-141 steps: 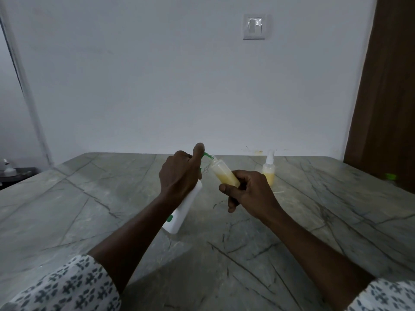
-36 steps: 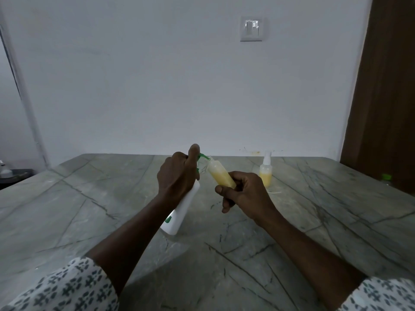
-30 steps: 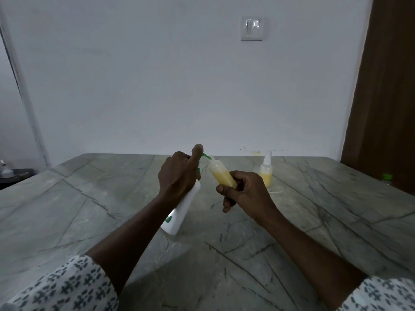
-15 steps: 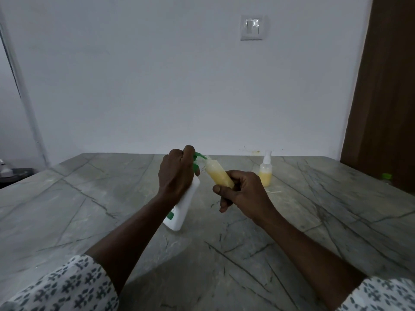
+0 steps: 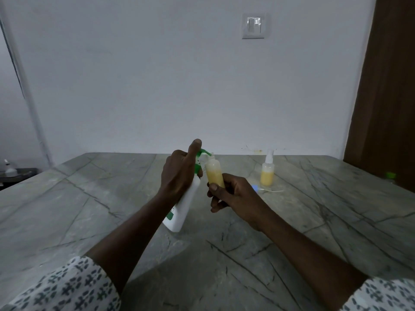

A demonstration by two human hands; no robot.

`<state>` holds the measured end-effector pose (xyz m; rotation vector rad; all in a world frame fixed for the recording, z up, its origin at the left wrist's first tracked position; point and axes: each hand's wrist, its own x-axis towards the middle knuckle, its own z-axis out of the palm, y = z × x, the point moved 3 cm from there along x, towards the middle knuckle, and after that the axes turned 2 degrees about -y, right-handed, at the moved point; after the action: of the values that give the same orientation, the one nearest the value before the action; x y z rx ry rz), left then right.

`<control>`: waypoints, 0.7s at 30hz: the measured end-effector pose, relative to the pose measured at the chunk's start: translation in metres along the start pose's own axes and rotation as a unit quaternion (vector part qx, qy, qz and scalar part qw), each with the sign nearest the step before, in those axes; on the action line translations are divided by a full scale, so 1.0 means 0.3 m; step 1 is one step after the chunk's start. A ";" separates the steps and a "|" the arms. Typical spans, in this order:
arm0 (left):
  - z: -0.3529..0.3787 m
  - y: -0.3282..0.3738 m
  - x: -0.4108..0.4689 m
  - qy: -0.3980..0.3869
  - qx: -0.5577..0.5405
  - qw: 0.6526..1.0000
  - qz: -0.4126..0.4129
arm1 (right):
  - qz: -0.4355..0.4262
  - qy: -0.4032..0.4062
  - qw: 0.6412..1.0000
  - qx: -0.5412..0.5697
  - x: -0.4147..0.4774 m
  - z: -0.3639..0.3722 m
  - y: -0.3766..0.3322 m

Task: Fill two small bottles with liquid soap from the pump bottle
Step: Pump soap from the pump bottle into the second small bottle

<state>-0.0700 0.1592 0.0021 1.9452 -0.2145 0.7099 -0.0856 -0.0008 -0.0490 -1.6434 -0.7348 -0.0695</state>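
My left hand (image 5: 179,173) grips the neck of a white pump bottle (image 5: 183,208) with a green pump head (image 5: 203,151); the bottle leans to the right with its base on the table, and my thumb is lifted off the pump. My right hand (image 5: 233,195) holds a small clear bottle (image 5: 214,172) about two-thirds full of yellow soap, nearly upright, its open mouth right under the green nozzle. A second small bottle (image 5: 267,172) with yellow soap and a white spray top stands on the table to the right, beyond my right hand.
The grey stone table (image 5: 112,198) runs to a white wall. A loose spray cap with a thin tube (image 5: 266,189) lies by the second bottle. A brown door (image 5: 386,97) is at the right, with a small green-capped object (image 5: 390,175) at the table's right edge.
My left thumb pressed the pump head down half a second ago and has now lifted off it. The small bottle in my right hand has tilted more upright under the nozzle.
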 end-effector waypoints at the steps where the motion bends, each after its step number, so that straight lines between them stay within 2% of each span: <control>1: 0.000 -0.001 0.001 0.001 -0.002 1.000 -0.002 | -0.001 0.002 1.000 -0.012 0.000 0.000 0.001; 8: 0.002 0.008 -0.002 0.006 -0.005 1.000 0.001 | -0.007 0.018 0.999 -0.048 0.000 -0.007 -0.008; 12: -0.013 0.010 -0.009 0.036 0.005 0.999 0.004 | -0.067 0.089 0.980 -0.166 -0.005 -0.037 -0.040; 14: -0.023 0.014 -0.008 0.040 0.029 0.999 0.010 | -0.087 0.117 0.971 -0.188 -0.002 -0.060 -0.049; 21: -0.030 0.030 -0.013 0.037 0.095 0.995 0.022 | -0.082 0.121 0.963 -0.226 -0.001 -0.081 -0.034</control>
<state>-0.0807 0.1621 0.0096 2.0956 -0.1493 0.8561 -0.0824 -0.0228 -0.0348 -1.9555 -0.6972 -0.5839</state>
